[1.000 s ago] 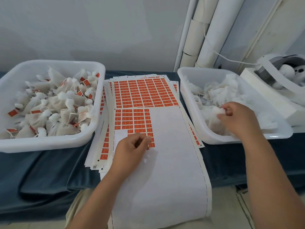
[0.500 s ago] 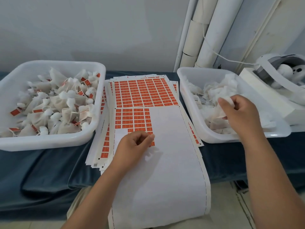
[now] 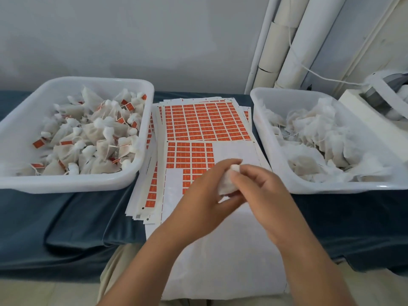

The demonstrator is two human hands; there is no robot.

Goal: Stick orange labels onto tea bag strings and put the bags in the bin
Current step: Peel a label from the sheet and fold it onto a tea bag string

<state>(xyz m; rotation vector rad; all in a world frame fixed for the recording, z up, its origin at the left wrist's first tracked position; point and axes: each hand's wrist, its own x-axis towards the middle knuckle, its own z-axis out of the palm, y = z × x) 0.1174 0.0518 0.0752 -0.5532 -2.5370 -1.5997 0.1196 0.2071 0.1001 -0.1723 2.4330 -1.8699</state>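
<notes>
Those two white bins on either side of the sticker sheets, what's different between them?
In the left bin the tea bags carry orange labels; in the right bin the unlabelled bags show none. The left bin holds separate tied pouches, while the right bin holds a looser, tangled heap. Both are white plastic tubs standing on the blue cloth.

Surface: dark blue cloth (image 3: 66,217) over a bench
Left: white bin (image 3: 72,184), labelled tea bags (image 3: 88,138) inside
Centre: label sheets (image 3: 205,122), stacked, overhanging front edge
Right: second white bin (image 3: 326,187); white box (image 3: 364,115) beside it
</notes>
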